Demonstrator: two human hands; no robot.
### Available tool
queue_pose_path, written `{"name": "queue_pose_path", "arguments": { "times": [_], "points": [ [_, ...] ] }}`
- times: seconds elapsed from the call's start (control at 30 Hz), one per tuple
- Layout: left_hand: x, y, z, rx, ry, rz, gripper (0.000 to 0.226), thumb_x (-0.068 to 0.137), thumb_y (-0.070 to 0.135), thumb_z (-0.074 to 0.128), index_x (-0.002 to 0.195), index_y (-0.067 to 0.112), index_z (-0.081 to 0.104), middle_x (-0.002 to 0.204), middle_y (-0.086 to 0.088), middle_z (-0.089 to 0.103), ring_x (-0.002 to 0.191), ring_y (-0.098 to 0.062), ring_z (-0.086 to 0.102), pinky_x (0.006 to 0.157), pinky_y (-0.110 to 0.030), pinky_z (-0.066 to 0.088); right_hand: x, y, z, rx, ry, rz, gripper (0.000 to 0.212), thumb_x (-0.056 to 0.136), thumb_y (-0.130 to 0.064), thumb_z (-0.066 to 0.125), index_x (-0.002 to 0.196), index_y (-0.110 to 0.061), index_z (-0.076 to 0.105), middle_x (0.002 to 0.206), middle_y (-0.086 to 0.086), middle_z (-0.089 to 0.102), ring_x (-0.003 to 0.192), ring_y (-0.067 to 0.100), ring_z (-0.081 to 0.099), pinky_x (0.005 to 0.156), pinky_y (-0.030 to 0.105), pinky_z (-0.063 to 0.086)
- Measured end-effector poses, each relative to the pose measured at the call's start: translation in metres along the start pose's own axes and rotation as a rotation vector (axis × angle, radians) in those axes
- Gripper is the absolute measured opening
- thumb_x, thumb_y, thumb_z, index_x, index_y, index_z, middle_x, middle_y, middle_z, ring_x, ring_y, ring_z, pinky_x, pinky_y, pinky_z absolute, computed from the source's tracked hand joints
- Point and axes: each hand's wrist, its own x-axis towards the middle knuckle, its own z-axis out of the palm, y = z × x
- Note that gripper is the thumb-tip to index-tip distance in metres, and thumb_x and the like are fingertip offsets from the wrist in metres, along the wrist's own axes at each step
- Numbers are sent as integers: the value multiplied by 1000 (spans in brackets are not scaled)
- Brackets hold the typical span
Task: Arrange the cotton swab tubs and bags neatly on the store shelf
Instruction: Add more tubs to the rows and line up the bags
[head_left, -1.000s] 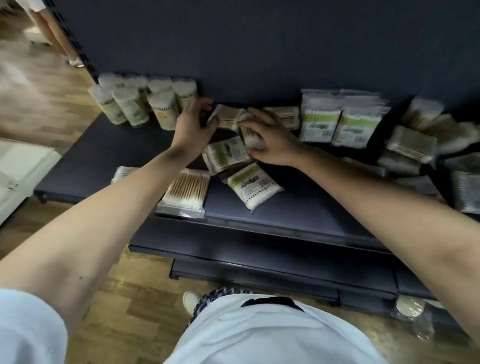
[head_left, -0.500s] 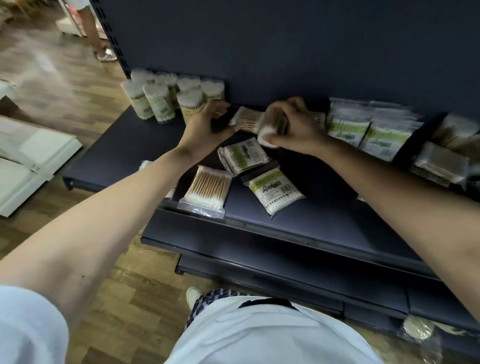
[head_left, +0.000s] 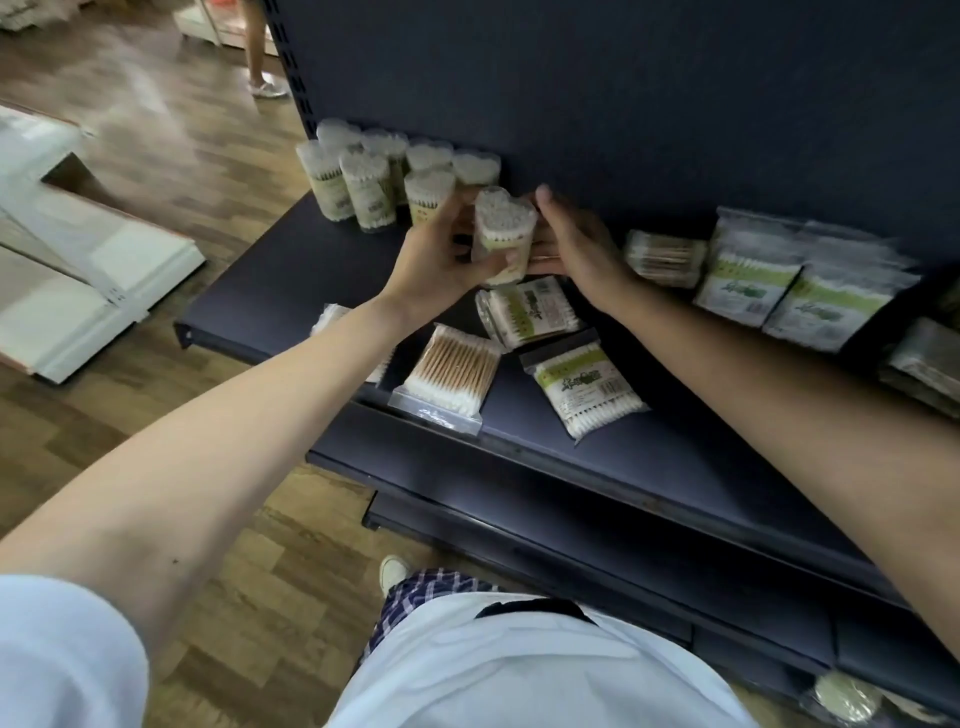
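While you hold one tub (head_left: 504, 234), the shelf (head_left: 291, 280) looks about half tidy.
At the left back the grouped tubs (head_left: 374, 176) stand upright. Your left hand (head_left: 441, 254) grips the single tub just to the right of them, and your right hand (head_left: 576, 244), fingers straight, touches its side. In the middle, three loose bags (head_left: 449, 366) lie crooked and need placing. At the right, the upright bags (head_left: 800, 286) stand in a row.

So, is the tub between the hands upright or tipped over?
Upright, roughly. The tub shows its swab-tip top facing up; the left hand grips its side and the right hand lies open beside it.
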Motion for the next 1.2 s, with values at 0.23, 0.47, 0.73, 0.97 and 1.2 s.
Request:
{"name": "queue_pose_path", "arguments": {
  "times": [0.23,0.47,0.73,0.97,1.2],
  "points": [
    [-12,-37,-21,98,152,-256,66,71,43,78,125,16,53,112,-1,67,102,-13,63,89,-31,51,14,18,14,-214,104,-132,31,99,-33,36,101,-13,60,96,10,67,95,22,65,88,41,54],
    [-15,-45,-36,131,54,-273,64,73,43,77,128,22,54,111,6,66,100,-4,62,80,-9,45,17,22,34,-407,-79,-164,38,87,-24,63,124,-18,53,118,-4,57,109,12,58,88,20,47],
    [-16,-44,-32,303,-219,-284,71,72,36,79,133,19,46,118,1,62,110,-13,56,75,-10,33,21,15,44,-436,-190,-248,47,83,-16,68,127,-22,52,120,-7,55,115,5,51,96,21,44],
    [-12,-53,-26,395,-157,-278,49,74,38,75,118,26,61,110,7,69,106,-11,61,90,-22,45,27,23,29,-496,-60,-265,44,87,-10,61,129,-18,53,132,0,54,122,9,47,96,11,38],
    [-2,-39,-21,332,-114,-268,59,72,48,74,123,22,58,111,1,66,105,-14,59,80,-20,42,27,22,18,-39,-101,-74,35,91,-1,53,120,-19,48,124,3,50,115,15,51,91,35,52]
  ]
}}
